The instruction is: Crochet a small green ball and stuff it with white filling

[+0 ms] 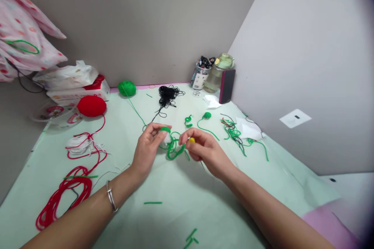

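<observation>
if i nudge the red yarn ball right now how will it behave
The red yarn ball would probably roll, given its rounded shape. It is likely light and soft, being wound yarn. Its red tail, running down toward the white yarn, may snag there.

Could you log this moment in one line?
left hand: holding green-and-white piece; right hand: holding yellow item; between: green yarn

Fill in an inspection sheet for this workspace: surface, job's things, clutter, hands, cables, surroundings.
Surface: pale green covering, creased at right.
Job's things: green-and-white piece; loose green yarn between the hands.
Clutter: green scraps in front, red yarn coil at left, black yarn tangle behind.
Hands: left hand holds the piece; right hand grips something yellow.
Cables: dark cord below pink cloth; type unclear.
Surroundings: grey wall, bottle, wall plate.
</observation>
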